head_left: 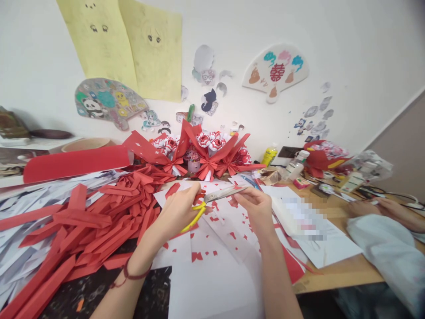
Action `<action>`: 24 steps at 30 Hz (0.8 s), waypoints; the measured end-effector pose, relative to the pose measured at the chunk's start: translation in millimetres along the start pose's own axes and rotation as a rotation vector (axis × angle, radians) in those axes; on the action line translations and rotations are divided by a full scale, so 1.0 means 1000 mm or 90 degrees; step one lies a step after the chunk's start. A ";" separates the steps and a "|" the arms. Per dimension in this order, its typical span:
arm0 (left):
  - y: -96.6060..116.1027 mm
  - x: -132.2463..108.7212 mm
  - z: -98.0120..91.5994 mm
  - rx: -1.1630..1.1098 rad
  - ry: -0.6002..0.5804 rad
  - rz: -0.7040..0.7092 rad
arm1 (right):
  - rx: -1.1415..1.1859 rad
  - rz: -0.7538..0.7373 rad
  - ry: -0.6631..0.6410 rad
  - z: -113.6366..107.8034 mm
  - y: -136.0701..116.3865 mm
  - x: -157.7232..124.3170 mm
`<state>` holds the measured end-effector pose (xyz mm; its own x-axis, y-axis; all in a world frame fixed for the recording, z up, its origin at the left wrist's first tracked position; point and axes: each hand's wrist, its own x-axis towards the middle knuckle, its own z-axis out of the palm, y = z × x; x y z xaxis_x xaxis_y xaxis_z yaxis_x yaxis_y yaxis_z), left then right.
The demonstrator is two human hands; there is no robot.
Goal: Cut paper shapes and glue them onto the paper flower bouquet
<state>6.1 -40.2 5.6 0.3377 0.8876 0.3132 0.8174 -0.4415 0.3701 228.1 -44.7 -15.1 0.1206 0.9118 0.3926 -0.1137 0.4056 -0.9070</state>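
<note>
My left hand [179, 210] is closed around the yellow handles of a pair of scissors [215, 197], whose metal blades point right toward my right hand. My right hand [255, 206] pinches a small red paper piece [236, 191] at the blade tips; the piece is mostly hidden by my fingers. Small red paper scraps [212, 237] lie scattered on the white sheets [212, 274] below both hands. A dark red cord bracelet circles my left wrist.
A large heap of folded red paper strips [99, 226] fills the left side. Red paper flower bouquets [206, 153] stand at the back by the wall. Bottles and clutter [295, 166] sit at back right. Another person's arm [388, 210] rests at the right edge.
</note>
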 end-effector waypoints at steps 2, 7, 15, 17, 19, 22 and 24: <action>0.000 0.000 0.003 0.001 0.003 0.000 | -0.008 0.006 0.012 0.001 0.000 0.000; 0.000 0.002 0.008 0.000 0.002 -0.003 | -0.031 -0.003 0.018 0.003 -0.001 0.000; 0.003 0.001 0.004 0.035 0.014 -0.015 | -0.063 0.000 -0.019 0.002 -0.002 0.000; 0.003 0.001 0.001 0.034 0.012 -0.015 | -0.087 -0.005 -0.037 0.000 -0.002 0.000; 0.003 0.000 -0.001 0.029 0.012 -0.014 | -0.091 -0.007 -0.048 -0.002 -0.002 0.001; 0.003 0.000 -0.003 0.010 0.005 -0.018 | -0.075 -0.010 -0.061 -0.002 -0.001 0.001; 0.003 -0.001 -0.002 -0.006 -0.008 -0.022 | -0.074 -0.011 -0.053 -0.001 0.000 0.001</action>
<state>7.1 -42.8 8.1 0.3157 0.9037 0.2893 0.8238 -0.4123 0.3891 229.6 -43.6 -15.2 0.0390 0.9090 0.4149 0.0035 0.4151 -0.9098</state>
